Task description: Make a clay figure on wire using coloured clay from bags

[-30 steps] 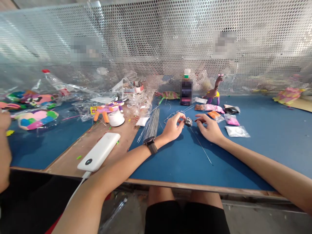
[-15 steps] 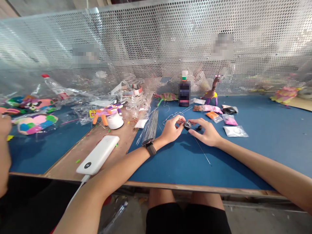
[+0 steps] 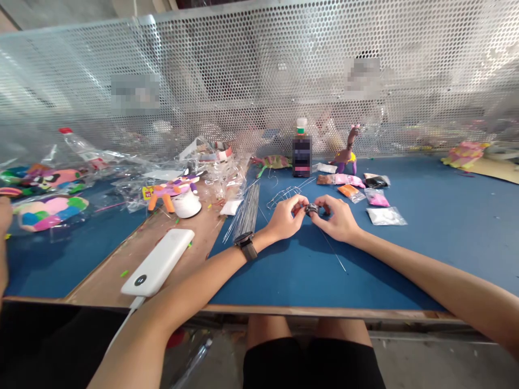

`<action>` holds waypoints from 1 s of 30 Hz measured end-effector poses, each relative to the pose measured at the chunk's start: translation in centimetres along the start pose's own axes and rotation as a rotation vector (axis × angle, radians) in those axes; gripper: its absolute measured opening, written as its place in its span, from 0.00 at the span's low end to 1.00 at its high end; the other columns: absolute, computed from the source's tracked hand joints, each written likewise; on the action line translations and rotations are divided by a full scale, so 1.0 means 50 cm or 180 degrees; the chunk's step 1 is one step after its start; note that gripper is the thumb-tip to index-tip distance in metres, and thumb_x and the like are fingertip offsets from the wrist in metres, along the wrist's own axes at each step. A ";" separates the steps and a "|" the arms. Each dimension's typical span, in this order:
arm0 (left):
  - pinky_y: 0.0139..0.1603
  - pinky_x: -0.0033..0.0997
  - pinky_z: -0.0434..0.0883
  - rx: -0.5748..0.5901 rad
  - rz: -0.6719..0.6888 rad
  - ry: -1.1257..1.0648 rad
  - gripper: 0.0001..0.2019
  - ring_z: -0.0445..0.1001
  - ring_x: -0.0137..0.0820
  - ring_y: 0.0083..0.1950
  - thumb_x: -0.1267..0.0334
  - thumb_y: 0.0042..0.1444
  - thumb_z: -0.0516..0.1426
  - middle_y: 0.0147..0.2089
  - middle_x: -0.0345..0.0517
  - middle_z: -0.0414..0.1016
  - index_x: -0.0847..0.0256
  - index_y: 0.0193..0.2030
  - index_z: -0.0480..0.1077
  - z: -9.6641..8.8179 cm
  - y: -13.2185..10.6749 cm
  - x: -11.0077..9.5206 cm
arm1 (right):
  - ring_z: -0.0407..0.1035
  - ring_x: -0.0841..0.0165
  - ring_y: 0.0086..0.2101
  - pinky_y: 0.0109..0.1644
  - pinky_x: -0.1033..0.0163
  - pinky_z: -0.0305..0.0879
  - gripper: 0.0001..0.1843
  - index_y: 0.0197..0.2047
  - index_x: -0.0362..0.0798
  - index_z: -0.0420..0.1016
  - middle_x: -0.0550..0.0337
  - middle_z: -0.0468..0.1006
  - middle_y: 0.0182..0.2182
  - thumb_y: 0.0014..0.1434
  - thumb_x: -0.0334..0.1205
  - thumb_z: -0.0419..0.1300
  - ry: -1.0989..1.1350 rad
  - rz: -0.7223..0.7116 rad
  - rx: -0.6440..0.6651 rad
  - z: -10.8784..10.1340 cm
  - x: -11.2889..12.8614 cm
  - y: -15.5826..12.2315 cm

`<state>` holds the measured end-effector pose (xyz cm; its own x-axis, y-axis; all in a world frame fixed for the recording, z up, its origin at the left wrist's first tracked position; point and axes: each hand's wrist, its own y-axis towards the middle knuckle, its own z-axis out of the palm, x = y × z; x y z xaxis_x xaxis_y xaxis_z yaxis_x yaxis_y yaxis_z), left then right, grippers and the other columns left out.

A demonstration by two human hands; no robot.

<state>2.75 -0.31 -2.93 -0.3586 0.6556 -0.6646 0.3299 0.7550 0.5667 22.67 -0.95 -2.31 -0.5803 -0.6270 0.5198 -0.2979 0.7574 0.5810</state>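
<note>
Both of my hands meet above the blue table (image 3: pixel 425 254) at its middle. My left hand (image 3: pixel 286 217), with a dark watch (image 3: pixel 244 245) on its wrist, pinches a small dark lump (image 3: pixel 311 208) of what looks like clay. My right hand (image 3: pixel 337 218) closes its fingers on the same lump from the right. A thin wire (image 3: pixel 333 250) runs from the lump down toward me across the table. A bundle of straight wires (image 3: pixel 247 210) lies just left of my left hand.
A white power bank (image 3: pixel 158 262) with a cable lies on a brown board at left. Small bags of coloured clay (image 3: pixel 381 200), a bottle (image 3: pixel 301 148) and a clay animal (image 3: pixel 346 154) stand behind my hands. Another person's arm (image 3: pixel 4 227) shows at far left. A perforated metal screen (image 3: pixel 259 81) closes the back.
My right hand has moved left onto the dark lump and closed on it together with the left hand. The view has shifted slightly.
</note>
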 end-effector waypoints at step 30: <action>0.37 0.29 0.72 -0.0015 -0.0128 -0.0090 0.02 0.74 0.29 0.33 0.65 0.66 0.55 0.34 0.40 0.74 0.58 0.41 0.64 0.014 -0.006 -0.016 | 0.78 0.59 0.38 0.54 0.53 0.66 0.14 0.51 0.51 0.76 0.56 0.85 0.41 0.62 0.41 0.59 0.0166 -0.0375 0.0481 -0.013 -0.003 -0.004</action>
<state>3.55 -1.08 -2.92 -0.3467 0.6241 -0.7002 0.3116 0.7808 0.5416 23.33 -1.13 -2.11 -0.4959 -0.7185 0.4877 -0.4741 0.6945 0.5412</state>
